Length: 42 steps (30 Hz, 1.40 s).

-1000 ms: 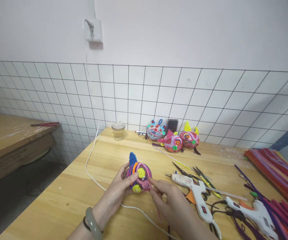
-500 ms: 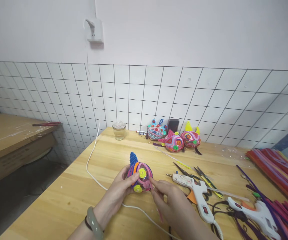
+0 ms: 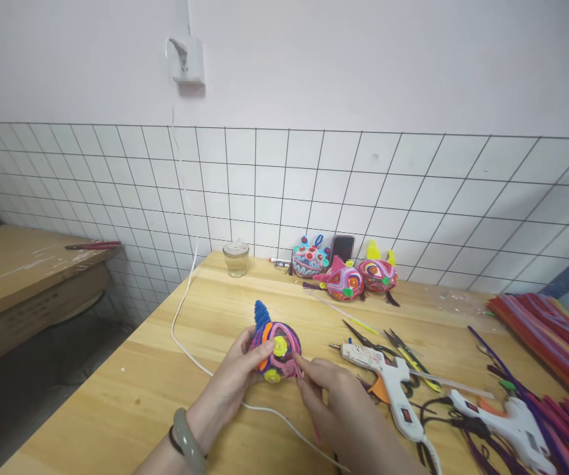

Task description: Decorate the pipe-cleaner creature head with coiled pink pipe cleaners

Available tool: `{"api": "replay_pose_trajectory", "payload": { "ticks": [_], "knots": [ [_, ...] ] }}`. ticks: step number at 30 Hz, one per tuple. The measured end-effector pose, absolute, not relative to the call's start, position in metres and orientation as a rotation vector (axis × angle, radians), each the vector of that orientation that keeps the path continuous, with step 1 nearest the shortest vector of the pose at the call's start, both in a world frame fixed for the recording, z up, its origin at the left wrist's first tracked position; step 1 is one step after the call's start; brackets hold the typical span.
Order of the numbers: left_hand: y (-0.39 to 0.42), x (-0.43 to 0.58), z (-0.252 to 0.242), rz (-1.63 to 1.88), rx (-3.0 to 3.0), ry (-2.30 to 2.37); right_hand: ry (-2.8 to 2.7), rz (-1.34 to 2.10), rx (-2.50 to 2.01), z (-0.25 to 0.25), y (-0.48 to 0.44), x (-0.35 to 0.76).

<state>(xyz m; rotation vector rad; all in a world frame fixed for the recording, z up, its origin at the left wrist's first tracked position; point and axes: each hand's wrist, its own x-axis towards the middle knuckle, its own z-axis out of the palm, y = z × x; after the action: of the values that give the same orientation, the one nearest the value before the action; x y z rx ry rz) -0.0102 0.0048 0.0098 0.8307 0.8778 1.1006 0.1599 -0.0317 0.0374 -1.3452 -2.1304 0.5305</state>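
Left hand (image 3: 239, 363): we see it gripping the side of the toy, thumb lying beside the upper yellow button (image 3: 281, 347).
Right hand (image 3: 336, 390): closed, thumb and forefinger pinching a pink strip (image 3: 299, 372) at the toy's right edge.
Toy (image 3: 292, 340): in our left hand over the table (image 3: 165, 402), blue fin up; we cannot tell whether it touches the wood.
White cord (image 3: 284, 420): on the table, running past our hands.
Glue gun (image 3: 388, 381): lying to the right of our right hand.
Three other toys (image 3: 344, 284): grouped near the wall (image 3: 308, 178).
Glass cup (image 3: 236, 260): left of them.
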Motion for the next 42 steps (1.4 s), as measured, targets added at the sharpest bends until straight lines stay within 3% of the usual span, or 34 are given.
{"api": "replay_pose_trajectory", "payload": {
  "ticks": [26,42],
  "knots": [
    [0.0053,-0.0089,0.0175,1.095,0.787,0.868,-2.151,0.532,-1.335,0.0407,-0.0321,0.1580],
    [0.0058,-0.0110,0.0176,1.079,0.751,0.838,-2.280,0.178,-1.287,0.0376,-0.0320,0.1604]
  ]
}}
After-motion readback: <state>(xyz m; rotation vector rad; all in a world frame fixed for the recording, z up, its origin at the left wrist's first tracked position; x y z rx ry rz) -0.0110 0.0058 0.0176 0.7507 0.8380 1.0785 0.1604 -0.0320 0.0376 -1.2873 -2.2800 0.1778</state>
